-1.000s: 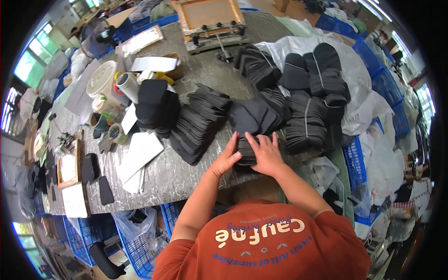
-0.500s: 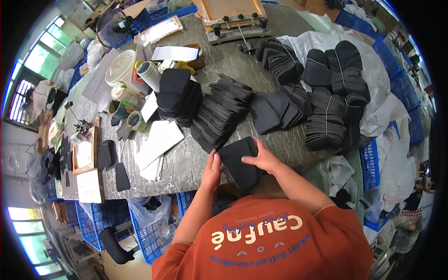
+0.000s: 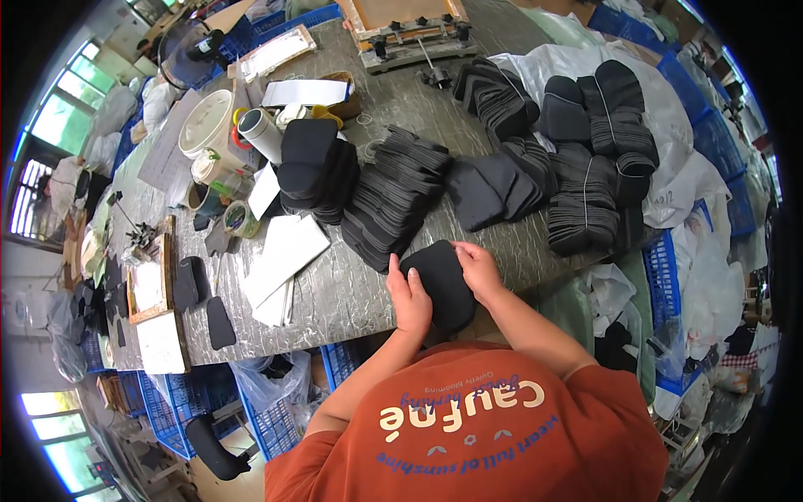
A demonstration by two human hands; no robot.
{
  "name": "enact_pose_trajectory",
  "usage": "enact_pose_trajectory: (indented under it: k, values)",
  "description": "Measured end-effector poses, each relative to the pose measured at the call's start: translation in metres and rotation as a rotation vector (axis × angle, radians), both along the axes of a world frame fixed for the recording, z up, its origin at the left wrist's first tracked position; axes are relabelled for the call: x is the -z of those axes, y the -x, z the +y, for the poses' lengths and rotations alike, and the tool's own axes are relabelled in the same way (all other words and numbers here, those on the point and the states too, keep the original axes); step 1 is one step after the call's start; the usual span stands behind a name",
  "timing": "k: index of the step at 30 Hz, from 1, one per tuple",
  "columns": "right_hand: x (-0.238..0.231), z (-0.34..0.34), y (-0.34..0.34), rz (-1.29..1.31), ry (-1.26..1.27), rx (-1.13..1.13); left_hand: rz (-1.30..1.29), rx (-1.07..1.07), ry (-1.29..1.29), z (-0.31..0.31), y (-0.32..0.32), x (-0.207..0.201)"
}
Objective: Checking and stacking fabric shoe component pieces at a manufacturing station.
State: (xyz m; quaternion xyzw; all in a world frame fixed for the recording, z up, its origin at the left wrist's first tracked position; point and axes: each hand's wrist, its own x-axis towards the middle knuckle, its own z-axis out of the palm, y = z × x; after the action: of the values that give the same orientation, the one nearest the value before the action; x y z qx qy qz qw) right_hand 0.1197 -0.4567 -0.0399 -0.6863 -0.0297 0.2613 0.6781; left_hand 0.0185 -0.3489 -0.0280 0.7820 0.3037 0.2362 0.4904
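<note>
Between my two hands, just off the table's near edge, I hold black rounded pads [image 3: 445, 289] that look like foam, lined up as a small stack. Along their left side lies my left hand [image 3: 410, 299], thumb and fingers pressed against the edge. My right hand [image 3: 479, 272] grips the upper right corner. Directly beyond them leans a long row of black pads [image 3: 395, 197]. A taller stack of pads [image 3: 309, 171] stands left of that row, and fanned pads [image 3: 489, 194] lie to its right. Farther right are bundles of pads [image 3: 584, 209] tied with pale bands.
White boards or sheets [image 3: 288, 255] lie left of the pads. A white bucket [image 3: 206, 125], jars and a white bottle [image 3: 261, 135] stand behind. A framed screen [image 3: 410, 42] sits at the far edge. White plastic sheeting [image 3: 673, 125] covers the right; blue crates [image 3: 269, 427] are below.
The held pads, offset from each other before, now lie flush. My left hand has moved right and farther along their side; the right hand stays at the upper corner.
</note>
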Motion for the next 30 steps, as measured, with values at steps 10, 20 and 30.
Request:
enact_pose_trajectory:
  k: [10,20,30]
  values:
    - [-0.025,-0.009,0.005,0.359,-0.073,-0.252,-0.078,0.012,0.509,0.016,0.007,-0.007]
    - [-0.013,-0.028,-0.008,0.451,-0.043,-0.434,0.060,0.147,0.790,0.018,0.015,0.017]
    - [-0.026,-0.020,-0.008,0.486,-0.162,-0.398,-0.049,0.205,0.681,0.016,0.007,0.018]
